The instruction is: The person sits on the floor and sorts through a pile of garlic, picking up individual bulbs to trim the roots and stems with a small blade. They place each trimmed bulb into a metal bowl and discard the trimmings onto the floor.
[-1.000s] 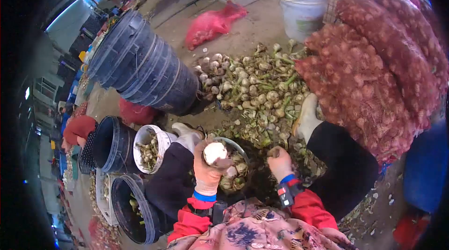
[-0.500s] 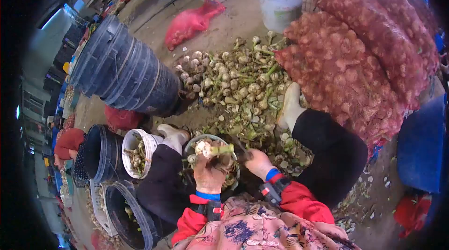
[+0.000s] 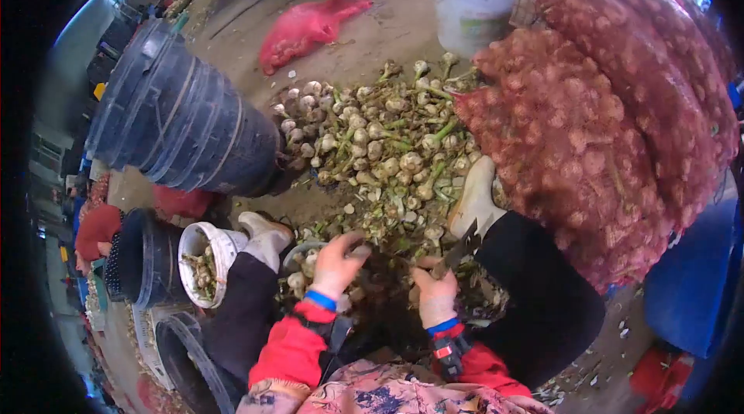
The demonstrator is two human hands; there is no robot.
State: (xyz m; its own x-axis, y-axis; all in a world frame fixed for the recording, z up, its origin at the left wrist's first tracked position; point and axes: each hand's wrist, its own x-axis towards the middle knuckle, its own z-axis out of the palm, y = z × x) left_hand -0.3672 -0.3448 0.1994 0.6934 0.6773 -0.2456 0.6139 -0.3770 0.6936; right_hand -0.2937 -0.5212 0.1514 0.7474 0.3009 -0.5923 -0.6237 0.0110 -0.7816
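My left hand (image 3: 339, 263) is over the bucket of garlic (image 3: 301, 278) between my legs, its fingers apart and bent, with nothing visible in them. To its right, my right hand (image 3: 435, 294) grips a dark-bladed knife (image 3: 459, 250) whose blade points up and to the right. Beyond both hands lies a heap of garlic bulbs with green stems (image 3: 380, 135), with loose skins and trimmings on its near side.
Red mesh sacks of garlic (image 3: 573, 127) stand at the right. Stacked dark buckets (image 3: 186, 115) lean at the left, above a white bucket (image 3: 213, 263) holding garlic pieces. A pink mesh bag (image 3: 310, 29) lies beyond the heap. Another person's red sleeve (image 3: 98, 230) shows far left.
The garlic bulb is gone from my left hand, which has opened. My right hand has moved slightly right and lower, and its knife now shows clearly. The whole view has shifted a little.
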